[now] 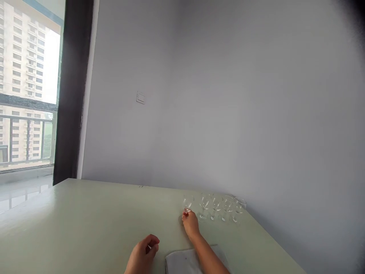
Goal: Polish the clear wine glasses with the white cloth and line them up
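Observation:
My right hand (191, 224) reaches over the table and pinches the stem of a clear wine glass (188, 201). The glass is upright, with its bowl above my fingers and part of its foot hidden behind them. To its right, several more stemmed glasses (216, 204) stand upright in rows near the table's right edge. Lower and to the left, my left hand (144, 251) hovers over the table with curled fingers, the thumb apart from them and nothing held. Under my right forearm lies a folded grey cloth (179, 262).
The pale green table (94, 217) meets a grey wall (228, 95) at the back and right. A light switch (140, 97) is on the wall. At the left, beyond a dark frame (72, 91), are a window and a balcony railing (27, 120).

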`<state>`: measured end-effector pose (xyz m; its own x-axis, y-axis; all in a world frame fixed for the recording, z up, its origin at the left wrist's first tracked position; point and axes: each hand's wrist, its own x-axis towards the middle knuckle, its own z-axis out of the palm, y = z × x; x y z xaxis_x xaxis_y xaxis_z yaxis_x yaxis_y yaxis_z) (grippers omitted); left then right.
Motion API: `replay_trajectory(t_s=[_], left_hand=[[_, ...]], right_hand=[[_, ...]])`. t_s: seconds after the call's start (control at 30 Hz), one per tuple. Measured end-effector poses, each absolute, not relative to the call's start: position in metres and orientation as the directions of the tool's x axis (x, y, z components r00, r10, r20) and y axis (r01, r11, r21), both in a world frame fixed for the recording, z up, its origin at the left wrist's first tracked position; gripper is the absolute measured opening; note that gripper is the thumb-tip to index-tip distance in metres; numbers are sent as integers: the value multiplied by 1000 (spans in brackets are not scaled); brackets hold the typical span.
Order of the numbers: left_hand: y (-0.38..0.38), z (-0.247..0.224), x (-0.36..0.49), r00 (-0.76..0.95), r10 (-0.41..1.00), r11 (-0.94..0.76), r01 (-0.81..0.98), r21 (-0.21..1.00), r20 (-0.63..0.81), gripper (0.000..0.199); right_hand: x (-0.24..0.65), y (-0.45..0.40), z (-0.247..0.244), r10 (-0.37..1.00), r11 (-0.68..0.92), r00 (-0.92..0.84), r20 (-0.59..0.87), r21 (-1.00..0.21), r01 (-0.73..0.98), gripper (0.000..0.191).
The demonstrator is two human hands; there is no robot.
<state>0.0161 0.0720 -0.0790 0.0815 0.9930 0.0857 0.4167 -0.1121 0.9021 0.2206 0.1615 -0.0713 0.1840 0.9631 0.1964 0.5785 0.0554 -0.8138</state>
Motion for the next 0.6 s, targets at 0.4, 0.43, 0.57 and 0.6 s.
replay_trajectory(t_s=[0.4, 0.43, 0.57, 0.6], left_hand=[[82, -74, 4, -79, 985, -114, 386, 916, 156, 40], [81, -74, 4, -85, 985, -107, 380, 919, 150, 38], [80, -72, 2, -125, 989, -26, 362, 932, 77, 44], [80, -72, 2, -128, 990, -12, 353, 936, 61, 45]], right_hand=[[104, 86, -81, 970, 242, -41, 241, -920, 310, 16], [108, 86, -80, 967, 250, -26, 253, -924, 290, 12], [151, 100, -80, 943, 210, 216, 254, -955, 207, 15], [168, 107, -80, 921, 176, 318, 226, -968, 179, 15]])
